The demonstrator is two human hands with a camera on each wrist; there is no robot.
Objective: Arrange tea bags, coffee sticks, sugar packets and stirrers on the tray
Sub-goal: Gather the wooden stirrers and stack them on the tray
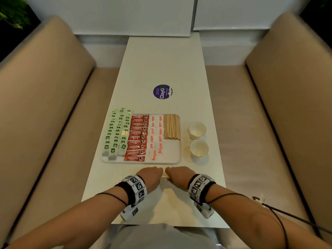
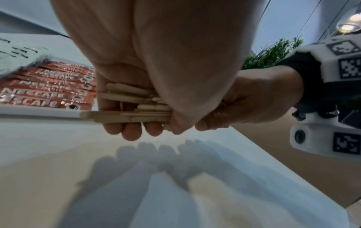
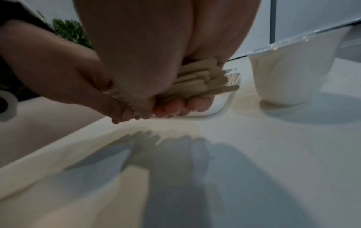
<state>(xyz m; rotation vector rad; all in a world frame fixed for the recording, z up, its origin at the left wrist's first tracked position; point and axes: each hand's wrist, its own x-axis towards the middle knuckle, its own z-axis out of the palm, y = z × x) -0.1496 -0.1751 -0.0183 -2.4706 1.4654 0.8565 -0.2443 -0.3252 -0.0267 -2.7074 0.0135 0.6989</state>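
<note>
Two white cups (image 1: 197, 129) (image 1: 199, 148), gold-rimmed, right of and beyond the fingers. Purple round sticker (image 1: 162, 91) on tabletop (image 1: 167, 65), far ahead. Beige benches (image 1: 41, 97) both sides.

Beside the tray (image 1: 177, 159) we count two white cups (image 1: 197, 129). On it we count ten red coffee sticks (image 1: 137, 138). The tea bags (image 1: 116, 133), sugar packets (image 1: 156, 137) and stirrers (image 1: 172, 126) overlap too much to count.

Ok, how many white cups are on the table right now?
2: far cup and near cup, both on the table just right of the tray. None seem hidden.
</note>
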